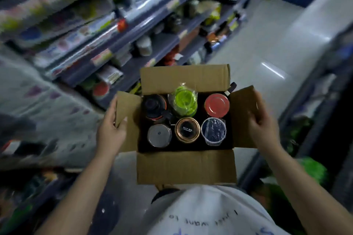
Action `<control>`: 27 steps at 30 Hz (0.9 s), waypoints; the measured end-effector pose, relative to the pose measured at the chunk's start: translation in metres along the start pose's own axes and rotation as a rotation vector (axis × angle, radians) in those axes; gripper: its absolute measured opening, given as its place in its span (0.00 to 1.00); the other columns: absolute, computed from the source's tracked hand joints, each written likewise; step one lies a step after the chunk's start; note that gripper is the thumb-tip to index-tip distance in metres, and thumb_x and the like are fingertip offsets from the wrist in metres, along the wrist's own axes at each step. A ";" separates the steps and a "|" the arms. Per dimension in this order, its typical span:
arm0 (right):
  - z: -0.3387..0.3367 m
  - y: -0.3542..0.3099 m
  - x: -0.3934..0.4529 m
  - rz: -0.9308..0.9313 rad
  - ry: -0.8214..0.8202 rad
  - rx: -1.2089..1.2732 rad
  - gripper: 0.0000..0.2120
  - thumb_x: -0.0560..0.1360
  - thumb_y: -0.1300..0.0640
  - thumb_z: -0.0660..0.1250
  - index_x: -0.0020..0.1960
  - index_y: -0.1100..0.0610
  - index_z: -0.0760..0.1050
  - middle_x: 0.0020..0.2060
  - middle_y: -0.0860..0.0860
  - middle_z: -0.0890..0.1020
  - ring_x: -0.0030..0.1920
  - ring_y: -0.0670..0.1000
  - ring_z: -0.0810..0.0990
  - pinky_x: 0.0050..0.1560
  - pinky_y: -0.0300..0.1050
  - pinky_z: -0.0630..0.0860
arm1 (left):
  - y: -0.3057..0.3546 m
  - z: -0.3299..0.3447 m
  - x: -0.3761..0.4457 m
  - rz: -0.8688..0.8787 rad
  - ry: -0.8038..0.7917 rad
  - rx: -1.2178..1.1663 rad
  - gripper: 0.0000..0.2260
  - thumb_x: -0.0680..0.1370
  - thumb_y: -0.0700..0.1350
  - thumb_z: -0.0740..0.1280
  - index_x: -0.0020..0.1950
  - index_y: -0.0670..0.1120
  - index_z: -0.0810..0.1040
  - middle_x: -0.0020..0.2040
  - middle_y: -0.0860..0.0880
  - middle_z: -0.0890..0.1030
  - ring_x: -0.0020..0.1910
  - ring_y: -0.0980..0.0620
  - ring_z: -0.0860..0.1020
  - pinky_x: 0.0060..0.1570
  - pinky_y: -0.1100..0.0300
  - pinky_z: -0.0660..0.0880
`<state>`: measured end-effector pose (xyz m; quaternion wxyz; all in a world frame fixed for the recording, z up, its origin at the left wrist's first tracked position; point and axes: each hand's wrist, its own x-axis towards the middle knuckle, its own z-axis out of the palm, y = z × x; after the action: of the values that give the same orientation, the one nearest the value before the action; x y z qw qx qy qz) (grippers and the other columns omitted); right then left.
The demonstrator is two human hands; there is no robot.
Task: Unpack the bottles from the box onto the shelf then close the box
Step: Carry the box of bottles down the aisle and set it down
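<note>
We've got the box [186, 166] open, six bottles [187, 129] standing inside, none shelved; our left hand [111, 129] pinches the left flap, right hand [260, 120] curls over the right flap; flimsy flaps could buckle and tip the load before the shelf [133, 66]

You wear a white shirt [206, 210] with dark handwritten lettering across its front and a trace of blue marking below that lettering. Beside the shirt, your forearms are bare, with no sleeves showing.
</note>
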<state>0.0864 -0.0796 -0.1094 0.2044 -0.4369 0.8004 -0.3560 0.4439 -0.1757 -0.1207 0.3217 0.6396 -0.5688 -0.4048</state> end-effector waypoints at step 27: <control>-0.117 0.098 -0.023 0.523 0.510 0.146 0.27 0.78 0.61 0.60 0.73 0.41 0.61 0.64 0.50 0.77 0.54 0.50 0.76 0.53 0.41 0.70 | 0.167 0.234 0.107 0.321 -0.647 0.196 0.29 0.79 0.36 0.63 0.76 0.57 0.61 0.61 0.54 0.75 0.46 0.67 0.75 0.36 0.78 0.71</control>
<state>-0.0303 0.0211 -0.1046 0.1129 -0.0992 0.8827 -0.4453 0.1621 -0.2949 -0.0998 0.1222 0.4091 -0.7700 -0.4741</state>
